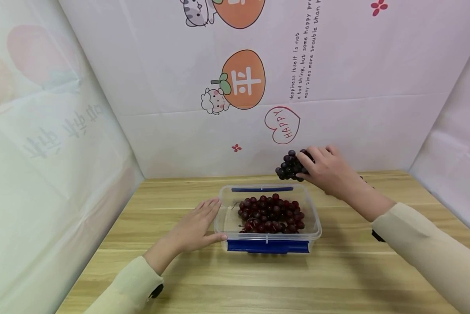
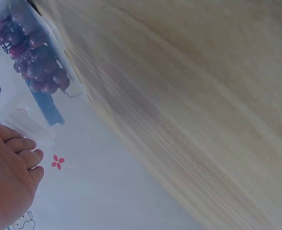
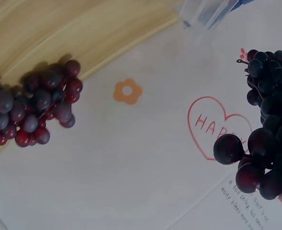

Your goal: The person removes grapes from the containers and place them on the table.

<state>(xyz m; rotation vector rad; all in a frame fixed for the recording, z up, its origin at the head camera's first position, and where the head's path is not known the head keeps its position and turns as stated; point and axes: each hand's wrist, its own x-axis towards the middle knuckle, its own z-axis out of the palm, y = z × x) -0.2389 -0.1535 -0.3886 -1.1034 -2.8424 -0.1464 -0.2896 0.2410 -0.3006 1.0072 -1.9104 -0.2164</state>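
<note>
My right hand (image 1: 331, 172) holds a bunch of dark grapes (image 1: 289, 168) in the air, above and behind the right back corner of a clear plastic box (image 1: 317, 229). Close up in the right wrist view, the held bunch (image 3: 270, 110) fills the right edge, and only a bit of the hand shows. The box has blue clips and stands without a lid over it; reddish grapes (image 1: 272, 213) lie inside, mostly toward its right. My left hand (image 1: 197, 226) rests against the box's left rim, fingers extended. In the left wrist view, the hand (image 2: 9, 177) is below the boxed grapes (image 2: 40, 62).
Another bunch of grapes (image 3: 40, 105) lies on the wooden table at the right, mostly hidden behind my right forearm in the head view. A white printed sheet (image 1: 172, 139) rises behind the table, with white sheets at both sides.
</note>
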